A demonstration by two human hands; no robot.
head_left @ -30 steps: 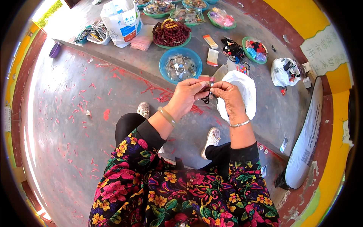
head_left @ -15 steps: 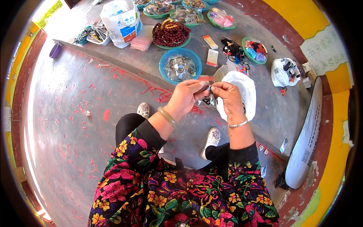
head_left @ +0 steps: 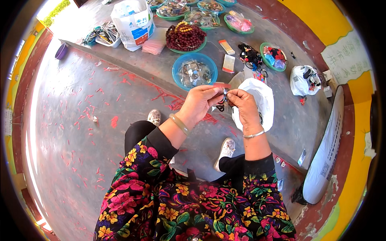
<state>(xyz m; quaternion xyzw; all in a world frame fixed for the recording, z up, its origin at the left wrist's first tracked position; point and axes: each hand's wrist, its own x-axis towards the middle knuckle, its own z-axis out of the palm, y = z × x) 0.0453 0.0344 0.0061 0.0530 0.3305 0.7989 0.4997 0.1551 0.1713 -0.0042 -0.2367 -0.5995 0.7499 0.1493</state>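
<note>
My left hand [head_left: 198,103] is closed, its thumb and fingers pinching a small clear plastic bag with a red strip [head_left: 222,85] along its top. Dark looped cord [head_left: 220,107] hangs under the fingertips. Close beside it, my right hand [head_left: 244,105] has its thumb and forefinger pinched at the upper part of this dark cord, where a small pale bit shows. The fingertips of both hands nearly meet, and they partly hide the cord piece. An opened white bag [head_left: 267,102] stands just behind and right of my right hand. Beyond my left hand sits a blue bowl [head_left: 175,73] of small bagged pieces.
Dark red beads [head_left: 185,38] fill a green dish beside pink-edged plastic bags [head_left: 153,46]. A large white bag [head_left: 132,24] stands behind. Black cords [head_left: 250,56] and a stuffed white bag [head_left: 303,80] lie right. Red strips [head_left: 114,121] litter the floor below the step.
The whole view has shifted slightly. Both hands stay together at the dark cord, with their grips nearly the same.
</note>
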